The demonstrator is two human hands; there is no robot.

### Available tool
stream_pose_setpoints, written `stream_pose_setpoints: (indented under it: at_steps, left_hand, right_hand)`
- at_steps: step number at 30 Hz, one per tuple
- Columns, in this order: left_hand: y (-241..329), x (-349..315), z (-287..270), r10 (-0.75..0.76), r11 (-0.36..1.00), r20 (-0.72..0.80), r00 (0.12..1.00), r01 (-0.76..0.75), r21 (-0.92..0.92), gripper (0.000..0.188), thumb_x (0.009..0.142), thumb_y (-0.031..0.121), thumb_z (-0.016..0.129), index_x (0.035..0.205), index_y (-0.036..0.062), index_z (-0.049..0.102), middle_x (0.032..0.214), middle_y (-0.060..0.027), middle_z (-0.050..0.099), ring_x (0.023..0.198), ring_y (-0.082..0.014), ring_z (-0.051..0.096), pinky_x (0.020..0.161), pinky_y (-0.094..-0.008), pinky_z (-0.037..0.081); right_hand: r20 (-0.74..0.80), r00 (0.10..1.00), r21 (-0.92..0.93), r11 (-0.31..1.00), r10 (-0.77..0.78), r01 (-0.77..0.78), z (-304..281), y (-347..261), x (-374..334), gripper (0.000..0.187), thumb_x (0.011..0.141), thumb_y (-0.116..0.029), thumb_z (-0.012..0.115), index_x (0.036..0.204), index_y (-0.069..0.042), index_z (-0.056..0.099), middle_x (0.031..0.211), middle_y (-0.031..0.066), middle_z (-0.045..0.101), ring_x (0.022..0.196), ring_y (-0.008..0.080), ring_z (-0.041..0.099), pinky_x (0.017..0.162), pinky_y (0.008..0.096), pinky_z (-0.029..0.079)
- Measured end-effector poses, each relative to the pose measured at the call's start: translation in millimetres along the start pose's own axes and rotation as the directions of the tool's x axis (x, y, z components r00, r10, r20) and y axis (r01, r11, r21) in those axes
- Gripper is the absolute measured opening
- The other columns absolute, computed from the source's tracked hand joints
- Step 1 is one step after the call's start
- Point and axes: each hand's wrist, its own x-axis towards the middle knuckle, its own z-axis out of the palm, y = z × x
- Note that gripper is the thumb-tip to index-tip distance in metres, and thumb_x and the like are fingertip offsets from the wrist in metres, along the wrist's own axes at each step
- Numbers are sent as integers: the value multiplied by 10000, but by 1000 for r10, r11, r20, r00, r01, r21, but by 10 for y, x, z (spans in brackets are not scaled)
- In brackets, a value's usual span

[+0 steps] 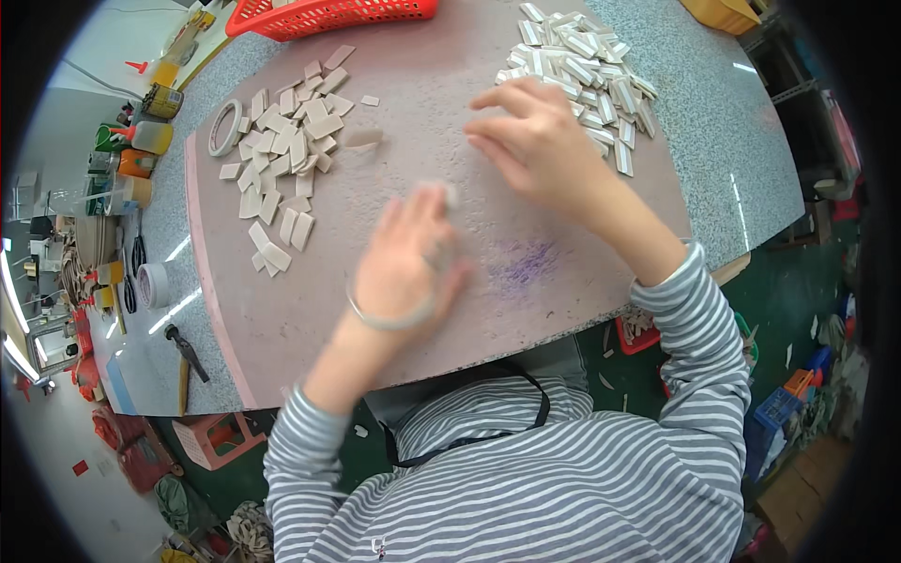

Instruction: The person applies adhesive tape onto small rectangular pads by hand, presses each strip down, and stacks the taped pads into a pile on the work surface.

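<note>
My left hand (408, 258), with a bangle on its wrist, is over the middle of the mat. Motion smears its fingers, and a small whitish shape (451, 196) shows at the fingertips, too blurred to name. Farther right, my right hand (549, 145) is above the mat with bent fingers apart and nothing visible between them. It is nearest the pile of white-edged flat pieces (582, 70). Left of my hands lies a loose pile of beige flat pieces (282, 141). A blurred beige piece (363, 139) and a small pale piece (372, 100) are just right of that pile.
The pinkish mat (328, 347) covers much of a speckled table (741, 178). A red basket (328, 21) stands at the far edge. At the left are a tape roll (225, 129), scissors (139, 253), a hammer-like tool (186, 352) and bottles (150, 138). A pink stool (216, 441) is below.
</note>
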Motion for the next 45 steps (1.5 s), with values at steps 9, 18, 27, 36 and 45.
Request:
stream_pose_setpoints:
  at_steps: [9,18,27,36,45]
  left_hand:
    - [905,-458,36,-49,996,-74,996,44,-74,509,765,238,904,1117,21,606,1419,-286,598,1227,-442,620,1049,-522,493]
    - [203,-208,-422,-257,703,416,872,464,-539,231,1056,176,591,938,-17,638,736,-162,634,655,-267,647,652,-416,487]
    - [299,28,9,-121,919,255,960,205,-337,186,1000,155,676,925,-4,616,689,-172,621,634,-387,638,616,-454,485]
    - [186,-115,-199,206,977,48,977,-209,52,233,876,166,792,819,70,587,691,-60,577,643,-248,581,610,-356,452]
    - [153,-334,-506,-74,989,-201,977,46,-140,180,893,45,748,796,34,596,633,-45,551,522,-222,479,506,-324,363]
  right_hand:
    - [253,941,-25,970,-227,241,851,-310,148,496,1064,-375,560,1473,-97,589,1545,98,572,1532,309,396,1283,592,200]
    - [271,930,273,907,248,-321,-205,-704,-721,448,1069,-260,570,1456,-35,598,1549,145,560,1566,326,346,1275,542,240]
    - [277,938,106,963,209,-247,-508,-1212,-1229,442,920,-205,739,1311,-6,691,1363,143,672,1365,335,575,1180,523,408]
    - [284,958,-168,986,42,7,-339,-1224,-1148,467,921,-322,684,1269,-13,720,1248,111,698,1299,299,604,1244,579,315]
    - [391,908,405,857,153,-319,-313,-867,-852,285,816,-29,780,1098,-68,777,995,107,651,889,269,630,897,437,503]
